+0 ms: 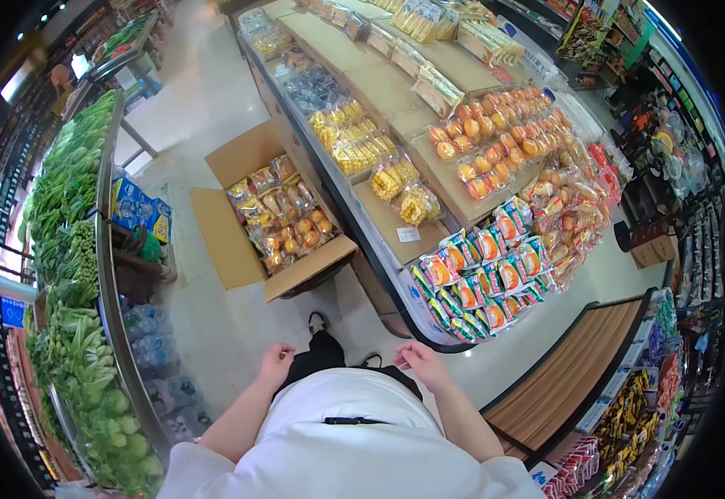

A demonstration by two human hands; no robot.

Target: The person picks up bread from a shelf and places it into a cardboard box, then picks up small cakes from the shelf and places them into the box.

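Here, empty hands (pixel 277 363) (pixel 419 363) near display table (pixel 379 229).

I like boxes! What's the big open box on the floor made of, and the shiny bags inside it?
The open box looks like plain brown cardboard: matte, with folded-out flaps. The bags inside look like clear glossy plastic film, since they glint and the orange-brown food shows through.

Head-worn fisheye, steeply downward, perhaps overhead.
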